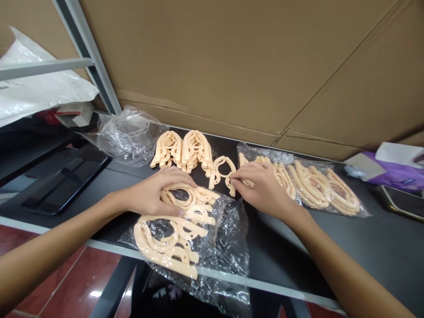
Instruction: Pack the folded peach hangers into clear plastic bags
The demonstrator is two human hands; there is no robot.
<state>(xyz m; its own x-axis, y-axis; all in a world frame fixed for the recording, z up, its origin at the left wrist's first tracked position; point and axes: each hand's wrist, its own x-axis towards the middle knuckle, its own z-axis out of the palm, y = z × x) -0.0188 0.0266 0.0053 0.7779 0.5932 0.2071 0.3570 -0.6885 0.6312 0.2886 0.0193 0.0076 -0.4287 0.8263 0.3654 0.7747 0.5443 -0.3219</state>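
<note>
Several beige plastic folding hangers [168, 260] lie inside a clear plastic bag [228, 247] at the table's front edge. My left hand [155, 190] is curled over the upper hangers in this bag, its thumb across them and its fingertips partly hidden. A loose folding hanger [215, 174] lies just beyond. My right hand [260, 185] is closed in a pinch at the right side of that hanger. Behind my left hand are two stacks of matching hangers [198, 148]. Right of them lies a clear bag of hangers [311, 185], partly behind my right hand.
Crumpled clear plastic [129, 132] sits at the back left, near a grey metal shelf post [96, 57]. A dark glossy flat panel [73, 181] lies left. A purple tissue pack [394, 170] and a phone [402, 201] are right. Cardboard [248, 66] walls the back.
</note>
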